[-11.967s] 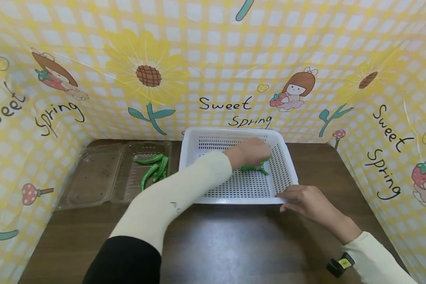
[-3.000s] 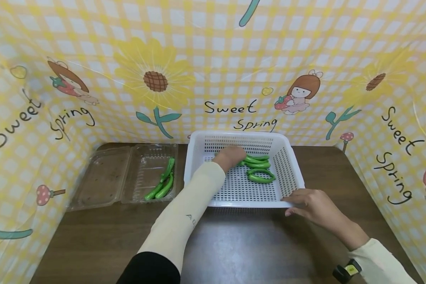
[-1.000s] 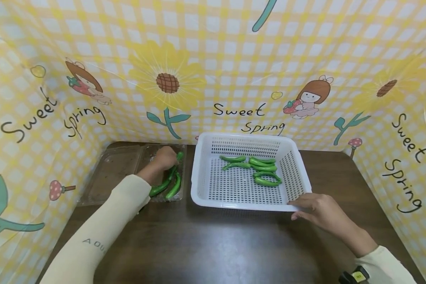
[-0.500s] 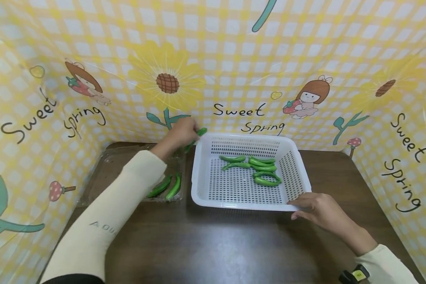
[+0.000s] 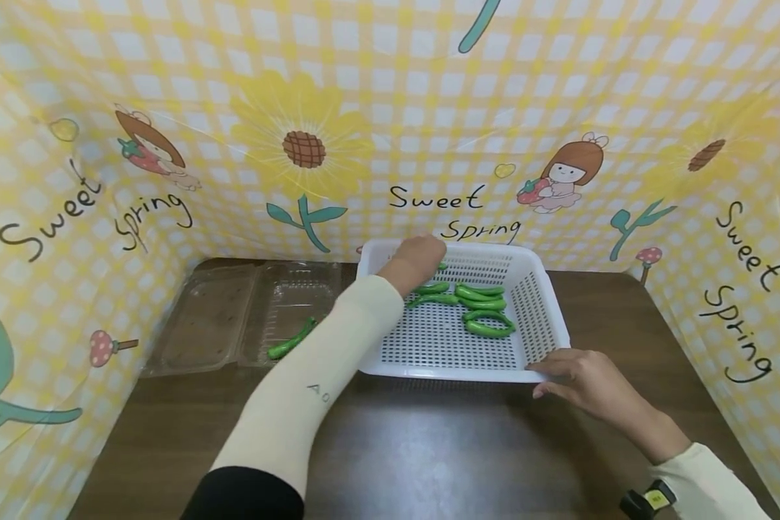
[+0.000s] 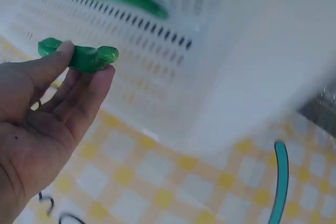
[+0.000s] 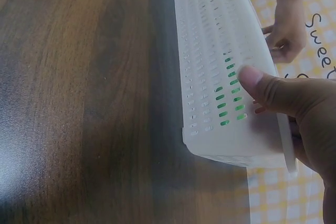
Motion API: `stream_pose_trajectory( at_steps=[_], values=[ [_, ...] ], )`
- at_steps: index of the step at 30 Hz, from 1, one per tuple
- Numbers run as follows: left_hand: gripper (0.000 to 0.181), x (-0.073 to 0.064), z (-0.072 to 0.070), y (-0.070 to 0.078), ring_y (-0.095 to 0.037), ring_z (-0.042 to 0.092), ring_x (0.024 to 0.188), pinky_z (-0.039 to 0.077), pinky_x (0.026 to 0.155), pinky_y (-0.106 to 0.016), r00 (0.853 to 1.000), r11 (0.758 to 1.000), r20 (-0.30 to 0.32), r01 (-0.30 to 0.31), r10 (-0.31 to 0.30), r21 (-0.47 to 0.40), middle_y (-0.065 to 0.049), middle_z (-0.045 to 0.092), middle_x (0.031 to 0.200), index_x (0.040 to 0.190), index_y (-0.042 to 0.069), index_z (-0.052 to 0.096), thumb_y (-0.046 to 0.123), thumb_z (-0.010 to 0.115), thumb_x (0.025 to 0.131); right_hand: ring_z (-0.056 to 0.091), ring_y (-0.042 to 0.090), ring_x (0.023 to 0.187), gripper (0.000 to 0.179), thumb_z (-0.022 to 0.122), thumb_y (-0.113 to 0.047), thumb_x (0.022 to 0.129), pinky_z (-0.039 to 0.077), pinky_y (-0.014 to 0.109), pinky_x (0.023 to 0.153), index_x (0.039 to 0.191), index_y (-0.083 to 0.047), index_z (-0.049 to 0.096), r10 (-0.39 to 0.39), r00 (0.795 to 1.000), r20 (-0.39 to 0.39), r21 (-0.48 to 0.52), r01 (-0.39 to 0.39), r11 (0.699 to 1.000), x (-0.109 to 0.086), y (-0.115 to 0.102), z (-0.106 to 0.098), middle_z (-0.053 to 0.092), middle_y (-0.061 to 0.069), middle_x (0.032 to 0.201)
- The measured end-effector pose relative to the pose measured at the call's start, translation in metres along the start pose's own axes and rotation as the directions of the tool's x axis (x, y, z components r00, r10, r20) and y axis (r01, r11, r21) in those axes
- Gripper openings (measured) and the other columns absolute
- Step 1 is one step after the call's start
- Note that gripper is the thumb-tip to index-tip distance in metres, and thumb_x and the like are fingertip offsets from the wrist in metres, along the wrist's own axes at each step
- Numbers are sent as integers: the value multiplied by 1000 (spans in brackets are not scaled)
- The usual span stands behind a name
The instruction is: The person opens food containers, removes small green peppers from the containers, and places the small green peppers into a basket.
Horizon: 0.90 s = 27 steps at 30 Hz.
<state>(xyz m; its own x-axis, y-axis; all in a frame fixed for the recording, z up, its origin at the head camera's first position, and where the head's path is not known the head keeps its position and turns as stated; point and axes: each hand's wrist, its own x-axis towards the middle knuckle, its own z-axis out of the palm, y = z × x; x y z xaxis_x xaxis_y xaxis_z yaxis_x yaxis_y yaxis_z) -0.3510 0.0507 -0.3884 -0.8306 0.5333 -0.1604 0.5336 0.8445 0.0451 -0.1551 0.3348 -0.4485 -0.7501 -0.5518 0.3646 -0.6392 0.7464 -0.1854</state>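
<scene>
In the left wrist view, my left hand [image 6: 47,119] pinches a green chili pepper [image 6: 86,59] between thumb and fingers. The head view has that left hand [image 5: 416,261] at the back left of a white perforated plastic basket [image 5: 455,375], mostly covering the held pepper. Several green chili peppers [image 5: 481,304] lie on the basket's floor, towards the back and right. My right hand [image 5: 588,379] grips the rim at the front right corner; its thumb [image 7: 262,85] presses the outer wall in the right wrist view.
Left of the basket lies an opened clear plastic container [image 5: 286,289], with a green chili pepper [image 5: 289,341] visible inside and the lid [image 5: 201,318] folded out to the left. My left forearm crosses partly over it. A yellow checked cloth [image 5: 403,130] walls in the wooden table [image 5: 416,448].
Over these seconds, peppers in the container have dwindled while the basket's have increased. Latest, my left hand lifted another pepper from the container rightward to the basket. My right hand stays on the rim.
</scene>
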Motion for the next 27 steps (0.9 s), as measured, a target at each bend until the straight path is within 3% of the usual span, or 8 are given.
stream_pose_trajectory(
  at_steps=[4, 7, 13, 22, 27],
  values=[
    [20, 8, 11, 16, -17, 63, 92, 56, 84, -30, 996, 998, 49, -69, 68, 11, -5, 69, 109, 110, 11, 67, 1, 52, 104, 74, 10, 84, 37, 93, -24, 64, 61, 31, 69, 99, -18, 83, 3, 1000, 0, -11, -3, 1000, -1, 1, -1, 79, -6, 94],
    [18, 12, 20, 25, -15, 61, 89, 54, 83, -28, 992, 993, 50, -116, 115, 20, -3, 69, 106, 109, 12, 67, 1, 56, 100, 74, 11, 85, 37, 93, -25, 65, 61, 32, 69, 100, -17, 83, 2, 1000, 5, -12, -2, 1000, -1, 2, -1, 79, -6, 95],
    [15, 12, 34, 32, -14, 57, 80, 50, 74, -25, 981, 983, 68, -179, 181, -25, -1, 67, 94, 102, 12, 68, 2, 58, 97, 75, 13, 86, 37, 93, -26, 66, 61, 34, 71, 100, -18, 83, 12, 1000, 8, -9, -12, 1000, 0, 1, 0, 79, -5, 96],
    [19, 8, 45, 26, -14, 59, 82, 52, 75, -25, 985, 984, 90, -140, 150, -112, 0, 68, 96, 106, 12, 72, 0, 61, 95, 74, 11, 85, 36, 93, -24, 65, 61, 33, 70, 99, -18, 83, 19, 1000, 2, -3, -19, 1000, -1, 0, 0, 79, -6, 95],
    [18, 9, 52, 25, -13, 60, 84, 53, 78, -26, 979, 983, 108, -161, 170, -83, -1, 70, 100, 105, 12, 71, 1, 60, 97, 75, 13, 86, 37, 93, -24, 65, 61, 34, 70, 99, -17, 83, 16, 1000, 3, -3, -16, 1000, 0, 0, 0, 79, -5, 95]
  ],
)
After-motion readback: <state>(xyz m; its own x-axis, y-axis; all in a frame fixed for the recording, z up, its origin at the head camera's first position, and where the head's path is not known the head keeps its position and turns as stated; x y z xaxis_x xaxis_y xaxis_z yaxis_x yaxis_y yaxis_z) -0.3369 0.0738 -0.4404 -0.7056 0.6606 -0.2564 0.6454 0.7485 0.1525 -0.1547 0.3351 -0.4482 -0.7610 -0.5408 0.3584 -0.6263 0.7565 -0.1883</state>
